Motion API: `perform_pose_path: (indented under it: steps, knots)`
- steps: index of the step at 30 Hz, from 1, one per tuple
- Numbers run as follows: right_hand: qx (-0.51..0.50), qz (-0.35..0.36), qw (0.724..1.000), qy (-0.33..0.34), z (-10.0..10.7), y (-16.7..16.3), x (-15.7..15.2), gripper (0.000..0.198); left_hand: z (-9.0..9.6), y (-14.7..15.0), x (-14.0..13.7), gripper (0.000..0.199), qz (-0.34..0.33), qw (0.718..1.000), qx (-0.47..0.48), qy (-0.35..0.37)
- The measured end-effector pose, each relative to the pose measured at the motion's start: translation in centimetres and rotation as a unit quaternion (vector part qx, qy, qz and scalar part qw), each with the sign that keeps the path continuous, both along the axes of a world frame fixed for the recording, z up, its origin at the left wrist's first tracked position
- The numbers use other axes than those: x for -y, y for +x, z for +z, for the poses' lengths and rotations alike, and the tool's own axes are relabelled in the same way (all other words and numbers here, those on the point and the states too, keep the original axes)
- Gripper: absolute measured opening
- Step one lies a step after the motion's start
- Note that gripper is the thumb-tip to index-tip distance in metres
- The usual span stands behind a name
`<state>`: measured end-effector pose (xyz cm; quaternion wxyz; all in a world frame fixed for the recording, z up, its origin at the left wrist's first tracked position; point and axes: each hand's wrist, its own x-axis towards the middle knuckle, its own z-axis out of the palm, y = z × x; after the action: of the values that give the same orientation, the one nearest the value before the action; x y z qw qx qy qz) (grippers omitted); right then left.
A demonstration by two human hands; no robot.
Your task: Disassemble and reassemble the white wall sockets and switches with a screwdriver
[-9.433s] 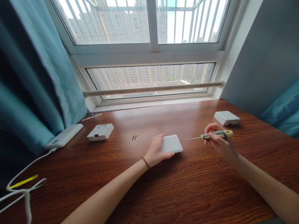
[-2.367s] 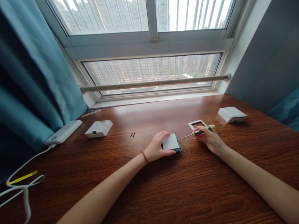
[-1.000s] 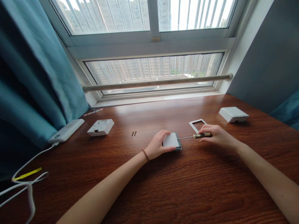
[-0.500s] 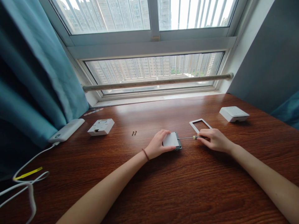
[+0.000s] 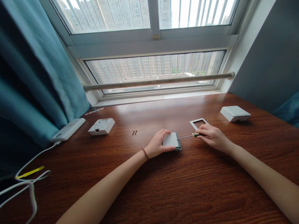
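My left hand (image 5: 159, 143) grips a white wall switch (image 5: 170, 140) with a grey back frame, holding it down on the brown wooden table (image 5: 149, 186). In my right hand (image 5: 213, 137) is a screwdriver (image 5: 196, 134) with a yellowish and dark handle. Its thin shaft points left, and the tip meets the switch's right edge. Just behind my right hand lies a white square frame (image 5: 193, 125), partly hidden by the fingers. Two small screws (image 5: 134, 133) lie to the left of the switch.
A white box (image 5: 102, 126) with a dark socket sits at the left, and another white box (image 5: 235, 113) at the far right. A white power bank (image 5: 67, 130) with a cable (image 5: 30, 183) lies by the blue curtain (image 5: 46, 62). A window stands behind the table.
My right hand has raised the screwdriver's handle slightly, so the shaft slopes more. The tip stays at the switch's edge, and my left hand keeps its hold.
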<state>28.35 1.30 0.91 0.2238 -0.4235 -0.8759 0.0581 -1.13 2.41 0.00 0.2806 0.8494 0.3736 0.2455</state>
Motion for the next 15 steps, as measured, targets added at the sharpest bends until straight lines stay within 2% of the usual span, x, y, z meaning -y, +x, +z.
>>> perform_pose_path:
  steps: [5,15]
  knots:
    - [-0.019,0.002,0.996,-0.086,-1.00,0.07,-0.31,0.023,0.05,-0.13,-0.01,0.056,-0.004,1.000,0.005,0.005]
    - [-0.029,0.003,0.988,-0.153,-0.89,0.25,-0.52,0.028,-0.02,-0.15,-0.06,0.057,-0.013,1.000,-0.005,0.013]
